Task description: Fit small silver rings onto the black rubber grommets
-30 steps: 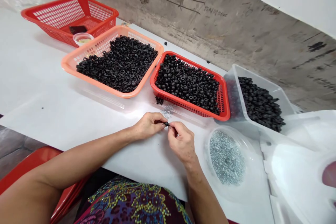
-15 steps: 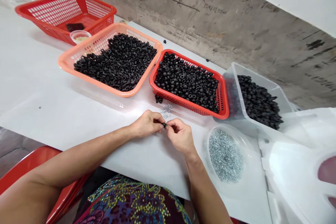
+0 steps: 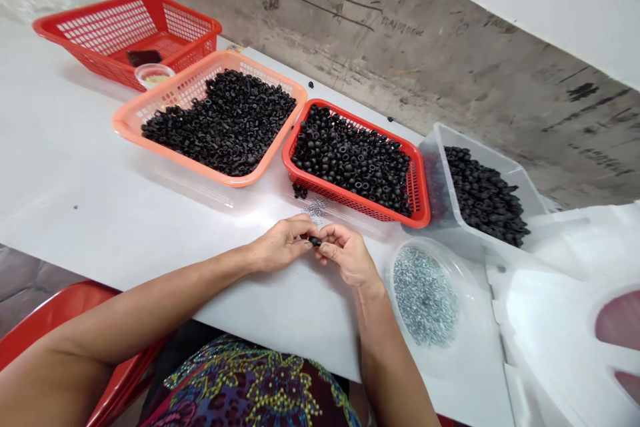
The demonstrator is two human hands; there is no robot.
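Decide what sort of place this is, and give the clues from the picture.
Probably a hand-assembly workshop: plastic baskets heaped with black moulded parts, a clear bowl of tiny metal rings, and both hands pinching one small black part at a white table.

black rings (image 3: 350, 157), red basket (image 3: 350, 199)

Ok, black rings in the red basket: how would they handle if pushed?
The black rings probably roll if pushed: they look round, and a few lie loose beside the basket. Their matte surface suggests some grip, not slipperiness, though material is unclear.
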